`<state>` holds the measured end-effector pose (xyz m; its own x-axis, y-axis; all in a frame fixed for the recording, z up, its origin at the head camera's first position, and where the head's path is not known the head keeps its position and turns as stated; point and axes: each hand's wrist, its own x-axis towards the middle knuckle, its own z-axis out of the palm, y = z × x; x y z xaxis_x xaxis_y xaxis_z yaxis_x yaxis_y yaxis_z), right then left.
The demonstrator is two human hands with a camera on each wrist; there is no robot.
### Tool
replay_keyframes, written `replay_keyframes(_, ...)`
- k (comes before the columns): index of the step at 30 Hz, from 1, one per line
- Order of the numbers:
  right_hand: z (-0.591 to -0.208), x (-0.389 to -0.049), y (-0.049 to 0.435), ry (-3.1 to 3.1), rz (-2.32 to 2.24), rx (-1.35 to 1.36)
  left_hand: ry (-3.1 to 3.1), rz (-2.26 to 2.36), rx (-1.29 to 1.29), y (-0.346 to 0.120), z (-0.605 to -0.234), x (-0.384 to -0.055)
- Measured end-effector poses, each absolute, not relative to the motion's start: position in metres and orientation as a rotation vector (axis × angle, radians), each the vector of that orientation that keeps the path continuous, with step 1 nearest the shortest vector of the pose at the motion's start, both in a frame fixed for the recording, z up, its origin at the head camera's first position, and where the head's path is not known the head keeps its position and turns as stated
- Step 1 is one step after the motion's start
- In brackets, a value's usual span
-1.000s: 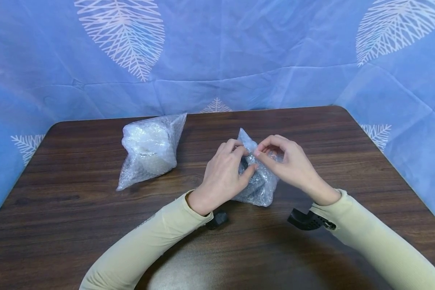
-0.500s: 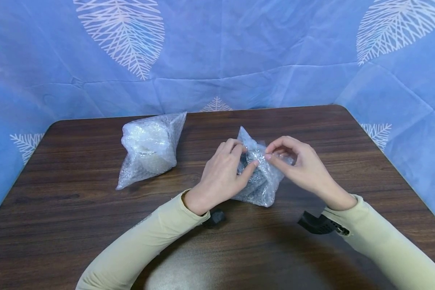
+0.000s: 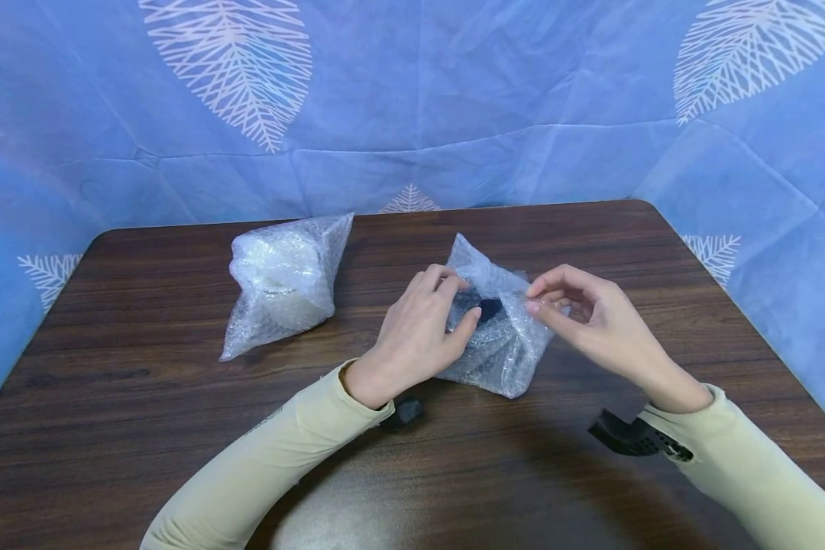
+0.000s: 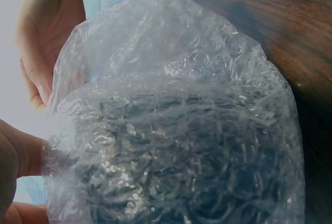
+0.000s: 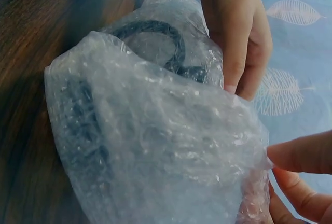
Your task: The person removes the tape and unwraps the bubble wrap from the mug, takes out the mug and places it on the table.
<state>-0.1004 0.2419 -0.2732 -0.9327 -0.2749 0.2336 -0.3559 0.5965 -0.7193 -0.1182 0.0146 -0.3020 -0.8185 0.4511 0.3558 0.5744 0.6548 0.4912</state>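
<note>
A bubble-wrap package (image 3: 491, 355) lies right of the table's middle, partly unfolded. Inside shows something dark; through the film in the right wrist view it has a black curved loop (image 5: 180, 53), its kind hidden by the wrap. My left hand (image 3: 415, 328) holds the package at its left side, fingers and thumb spread over the wrap around the black part. At the package's right, my right hand (image 3: 601, 325) pinches the edge of a bubble-wrap flap (image 5: 181, 130) between thumb and forefinger. The flap stretches toward that hand.
Another bubble-wrapped bundle (image 3: 282, 279), whitish inside, lies on the left back of the dark wooden table (image 3: 144, 428). A blue cloth (image 3: 488, 99) with white leaf prints hangs behind the table. Black wrist devices (image 3: 629, 435) sit under the cuffs.
My right hand has moved right and slightly toward me, drawing the flap with it. The opening has widened and more of the black thing shows. My left hand has barely shifted.
</note>
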Motion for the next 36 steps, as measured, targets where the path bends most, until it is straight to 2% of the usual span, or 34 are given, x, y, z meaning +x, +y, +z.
replay_keyframes(22,-0.269,-0.087,0.264,-2.760,1.284,0.498,-2.686,-0.886,-0.843,0.013,-0.302,-0.118)
replay_keyframes(36,-0.266,-0.077,0.275,-2.773,1.048,0.425,-2.681,-0.882,-0.848,0.012,-0.303,-0.118)
